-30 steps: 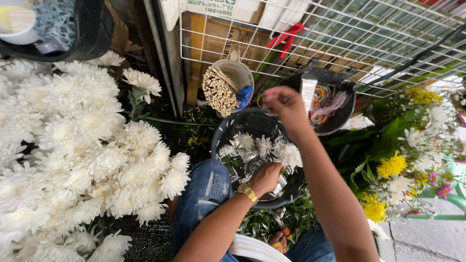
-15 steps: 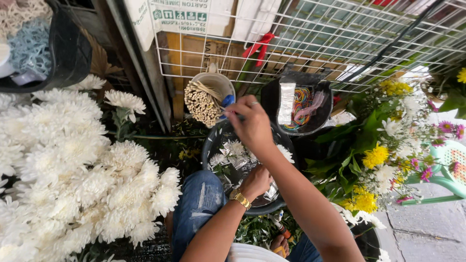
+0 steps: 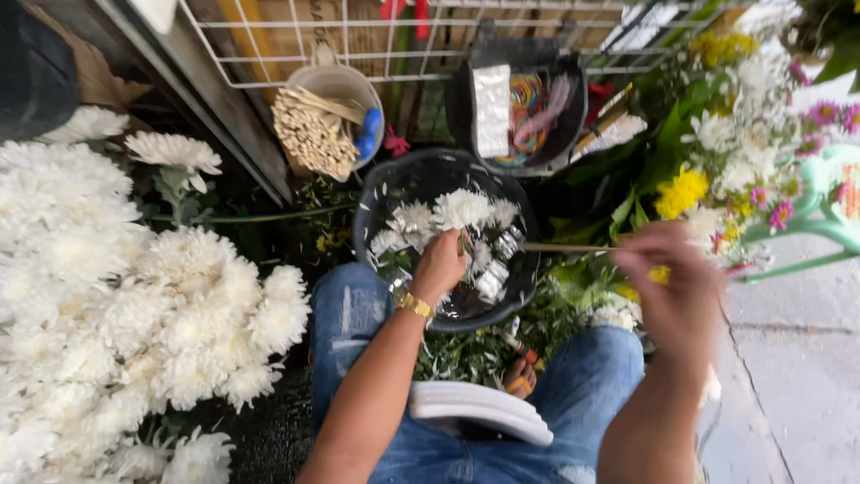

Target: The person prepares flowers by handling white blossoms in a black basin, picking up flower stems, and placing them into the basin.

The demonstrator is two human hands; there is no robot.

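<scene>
Head view: the left hand [image 3: 439,266] is closed on a flower stem above the black basin [image 3: 376,202] of white chrysanthemum heads [image 3: 461,208]. The right hand [image 3: 672,287], blurred, pinches a thin wooden stick [image 3: 564,247]. A cup of sticks [image 3: 313,134] hangs on the wire rack [image 3: 296,67] beyond. Concrete pavement [image 3: 797,376] lies right of the right hand.

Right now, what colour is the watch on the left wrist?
Gold; the watch shows clearly in the head view, just below the left hand.
</scene>
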